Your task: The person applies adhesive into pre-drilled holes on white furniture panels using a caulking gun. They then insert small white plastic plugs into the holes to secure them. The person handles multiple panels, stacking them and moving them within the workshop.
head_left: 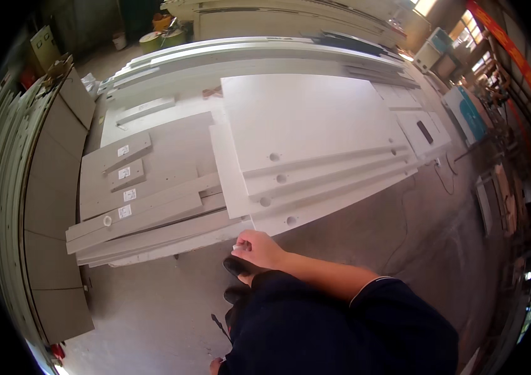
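Observation:
My right hand (260,250) is closed in a pinch on a small white piece (239,247), too small to tell its kind. It hangs in front of the near edge of the boards, above my dark shoe (235,267). Beyond it lie stacked large white panels (309,119), with round holes along their near edges. To the left are grey-beige boards (171,140), several bearing white paper labels (124,173). A small pale ring (107,220) rests on one grey strip. Only a bit of my left hand (215,366) shows at the lower edge; its fingers are mostly hidden.
Tall stacked panels (53,206) stand along the left. Long white boards (265,53) lie at the back, with buckets (151,42) behind. A panel with a dark slot (425,132) lies at the right. A cable (444,178) trails on the concrete floor (353,240).

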Demonstrator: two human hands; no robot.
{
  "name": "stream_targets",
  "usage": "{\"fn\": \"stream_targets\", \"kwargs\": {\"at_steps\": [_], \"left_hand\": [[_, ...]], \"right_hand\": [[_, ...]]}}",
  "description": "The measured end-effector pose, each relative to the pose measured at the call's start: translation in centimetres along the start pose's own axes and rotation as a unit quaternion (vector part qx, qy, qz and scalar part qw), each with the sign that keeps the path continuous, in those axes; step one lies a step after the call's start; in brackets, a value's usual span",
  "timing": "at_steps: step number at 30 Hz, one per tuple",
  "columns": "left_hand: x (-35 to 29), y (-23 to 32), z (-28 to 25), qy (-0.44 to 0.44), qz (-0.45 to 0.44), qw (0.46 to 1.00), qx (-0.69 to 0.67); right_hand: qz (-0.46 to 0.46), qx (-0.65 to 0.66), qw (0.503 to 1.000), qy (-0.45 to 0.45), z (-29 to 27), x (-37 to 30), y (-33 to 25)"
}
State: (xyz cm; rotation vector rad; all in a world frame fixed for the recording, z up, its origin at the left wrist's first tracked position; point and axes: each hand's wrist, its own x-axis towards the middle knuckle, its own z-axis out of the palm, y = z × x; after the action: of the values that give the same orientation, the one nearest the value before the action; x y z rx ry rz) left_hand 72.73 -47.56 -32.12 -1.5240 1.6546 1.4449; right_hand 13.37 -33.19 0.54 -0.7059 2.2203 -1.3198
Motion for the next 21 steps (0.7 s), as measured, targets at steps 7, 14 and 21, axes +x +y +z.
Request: {"fn": "stream_targets", "kwargs": {"at_steps": [7,14,21], "left_hand": [[-1.4,28.6,-2.6,0.024,0.012,0.981,-0.191],[-4.2,43.6,7.9,-0.014,0.138,0.982,-0.131],[-8.7,40.4,18.3,-0.085,0.007,0.996,0.027]], "right_hand": [[0.211,0.327,0.798,0.46,-20.3,-11.8,13.7],[0.218,0.155,0.77,0.579,-36.3,-13.6,23.2],[0.196,-0.184,0.789,0.552,-50.9,-10.1,31.2]]}}
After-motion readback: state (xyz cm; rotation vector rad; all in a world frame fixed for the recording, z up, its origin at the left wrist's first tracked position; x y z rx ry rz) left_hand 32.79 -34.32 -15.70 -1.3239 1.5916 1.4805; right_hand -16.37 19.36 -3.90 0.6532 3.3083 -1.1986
